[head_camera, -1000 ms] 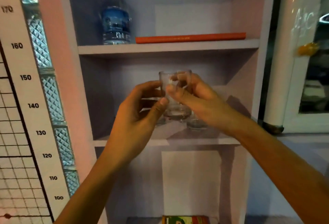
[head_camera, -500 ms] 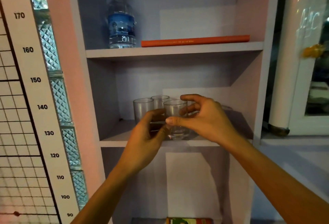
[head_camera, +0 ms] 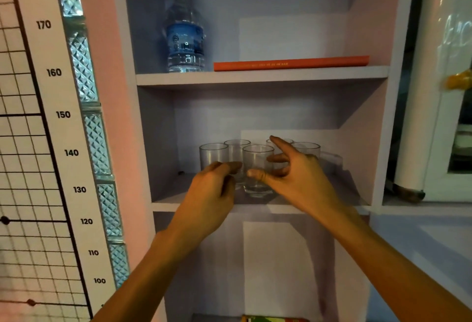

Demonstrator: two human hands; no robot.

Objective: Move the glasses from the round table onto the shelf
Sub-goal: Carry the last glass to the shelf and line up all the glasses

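Near edge, 6 o'clock: top of a coloured box (head_camera: 273, 318) on the lowest level, mostly cut off. Both forearms reach up to the middle shelf (head_camera: 166, 205).

Left hand (head_camera: 212, 188): fingers loosely curled, holding nothing, tips just beside the front glass (head_camera: 258, 158) at its 9 o'clock.

Right hand (head_camera: 293, 176): at the glass's 3 o'clock, thumb lying across its front, a finger at its right side, index finger lifted straight. I cannot tell if it pinches the glass or only touches it.

Front glass stands upright on the shelf near the front edge. Behind it are more upright glasses: one (head_camera: 213, 154) at 10 o'clock, one (head_camera: 237, 148) at 11 o'clock, one (head_camera: 306, 148) at 2 o'clock. Another rim is partly hidden by the index finger.

Upper level, 12 o'clock: water bottle (head_camera: 185, 38), upright, with an orange book (head_camera: 291, 63) lying flat at its 3 o'clock.

Far left, 9 o'clock: height chart (head_camera: 63, 114) beside a strip of glass blocks (head_camera: 94, 142).
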